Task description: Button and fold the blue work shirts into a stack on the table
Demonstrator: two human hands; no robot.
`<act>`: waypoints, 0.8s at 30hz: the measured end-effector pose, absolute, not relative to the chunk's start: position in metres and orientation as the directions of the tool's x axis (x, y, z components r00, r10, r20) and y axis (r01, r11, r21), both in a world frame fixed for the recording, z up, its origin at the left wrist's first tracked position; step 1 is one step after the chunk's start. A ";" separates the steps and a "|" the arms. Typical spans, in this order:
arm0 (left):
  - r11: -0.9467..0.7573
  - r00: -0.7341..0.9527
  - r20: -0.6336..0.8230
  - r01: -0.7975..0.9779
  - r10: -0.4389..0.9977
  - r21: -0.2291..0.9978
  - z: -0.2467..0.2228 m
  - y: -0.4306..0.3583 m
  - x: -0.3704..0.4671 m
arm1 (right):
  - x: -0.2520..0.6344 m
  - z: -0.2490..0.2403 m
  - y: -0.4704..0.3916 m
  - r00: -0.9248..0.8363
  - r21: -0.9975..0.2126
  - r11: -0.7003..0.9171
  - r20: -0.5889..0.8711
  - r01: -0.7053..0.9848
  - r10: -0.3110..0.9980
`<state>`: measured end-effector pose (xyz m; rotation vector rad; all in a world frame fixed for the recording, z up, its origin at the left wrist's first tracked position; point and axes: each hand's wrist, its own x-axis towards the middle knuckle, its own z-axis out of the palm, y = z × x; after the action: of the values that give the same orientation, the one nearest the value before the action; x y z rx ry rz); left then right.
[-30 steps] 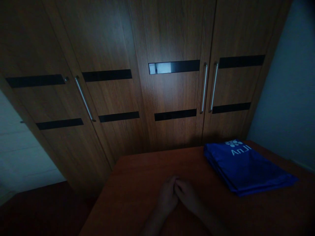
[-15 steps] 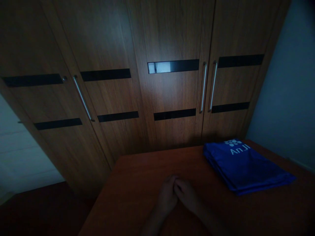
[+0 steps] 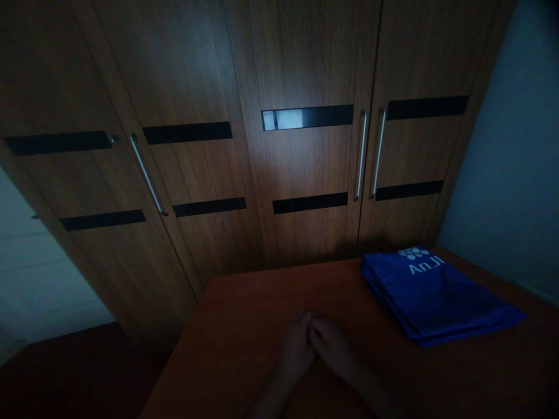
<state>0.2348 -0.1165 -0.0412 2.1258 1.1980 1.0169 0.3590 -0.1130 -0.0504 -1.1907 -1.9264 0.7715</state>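
Above the near part of the reddish-brown table [image 3: 236, 326], my left hand [image 3: 297, 346] and my right hand [image 3: 331, 344] are brought together, touching at the fingers. Both are closed, with their fingers curled against each other, and no object shows in either. The dim light blurs the single fingers. To the right of my hands a folded blue bag or cloth [image 3: 441, 302] lies flat on the table, with white lettering and a white dotted mark on its far part. Neither hand touches it.
Behind the table stands a wooden wardrobe [image 3: 305, 157] with black strips and long metal handles, its doors closed. A bluish wall [image 3: 515, 163] is on the right. At the far left are a pale panelled surface [image 3: 35, 273] and dark floor [image 3: 78, 372].
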 end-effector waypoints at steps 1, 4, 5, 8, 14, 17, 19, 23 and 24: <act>-0.492 0.337 0.363 0.504 0.869 0.710 -0.041 -0.117 0.235 | 0.359 -0.051 -0.113 -0.303 -0.787 0.390 0.270 0.477 0.914; -0.489 0.344 0.354 0.506 0.870 0.710 -0.038 -0.117 0.236 | 0.358 -0.053 -0.112 -0.301 -0.778 0.396 0.277 0.488 0.913; -0.487 0.347 0.349 0.505 0.870 0.712 -0.037 -0.118 0.236 | 0.358 -0.053 -0.113 -0.302 -0.776 0.399 0.279 0.488 0.912; -0.479 0.343 0.342 0.504 0.875 0.719 -0.035 -0.118 0.236 | 0.359 -0.048 -0.114 -0.301 -0.783 0.396 0.278 0.479 0.912; -0.439 0.313 0.315 0.511 0.896 0.739 -0.035 -0.121 0.237 | 0.383 -0.027 -0.116 -0.333 -0.910 0.327 0.235 0.254 0.913; -0.408 0.285 0.298 0.526 0.911 0.746 -0.038 -0.122 0.237 | 0.421 -0.020 -0.108 -0.185 -0.973 0.186 0.159 0.136 0.970; -0.383 0.260 0.285 0.534 0.923 0.754 -0.041 -0.122 0.237 | 0.460 -0.015 -0.098 -0.023 -0.982 0.158 0.156 0.107 0.987; -0.348 0.230 0.264 0.520 0.937 0.780 -0.044 -0.120 0.235 | 0.562 -0.004 -0.076 0.212 -0.959 0.168 0.218 0.230 0.953; -0.349 0.229 0.266 0.519 0.936 0.781 -0.044 -0.120 0.235 | 0.589 -0.001 -0.071 0.276 -0.932 0.145 0.243 0.333 0.930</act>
<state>0.2351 -0.1201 -0.0443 1.9622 1.3320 0.9977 0.5890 -0.0712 -0.0015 -1.4091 -1.2706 0.6622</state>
